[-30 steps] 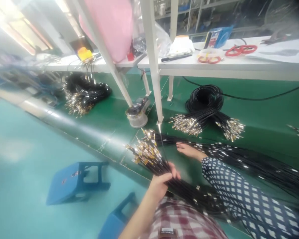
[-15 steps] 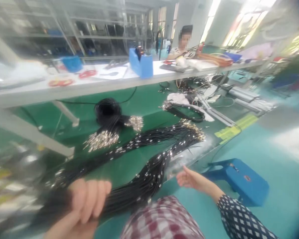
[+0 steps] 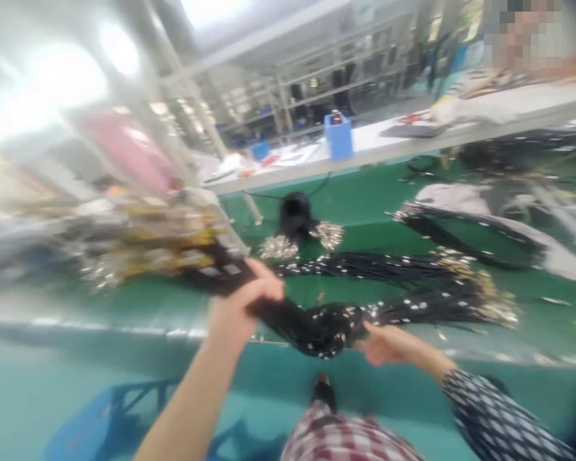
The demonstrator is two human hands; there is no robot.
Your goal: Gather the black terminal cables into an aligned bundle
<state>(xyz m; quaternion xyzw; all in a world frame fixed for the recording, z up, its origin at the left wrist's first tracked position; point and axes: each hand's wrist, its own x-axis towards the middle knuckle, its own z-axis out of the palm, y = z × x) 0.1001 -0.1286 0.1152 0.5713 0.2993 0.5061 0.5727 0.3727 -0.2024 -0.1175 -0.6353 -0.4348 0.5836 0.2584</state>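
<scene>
A long bundle of thin black cables (image 3: 312, 326) with many small shiny metal parts runs across the front of the bench. Around its left portion, my left hand (image 3: 252, 291) is closed, holding that stretch raised. My right hand (image 3: 388, 344) is at the bundle's front edge, near its middle, thumb upward; its fingers are blurred and partly hidden, so their grip is unclear. At the right the bundle bends back, with gold-coloured cable ends (image 3: 496, 304) at the bend. Farther left, the held part passes into a blurred pile with yellow and silver pieces (image 3: 173, 234).
Behind lie a coiled black cable bundle (image 3: 295, 211) with silver ends and a looped bundle (image 3: 465, 237) on pale cloth. A raised white shelf (image 3: 384, 144) carries a blue box (image 3: 340, 137). A person sits beyond. Below the bench is a blue stool (image 3: 91, 422).
The view has swung left. My left hand has raised its stretch of the bundle from the near left, and my right hand has moved from open air to the bundle's edge.
</scene>
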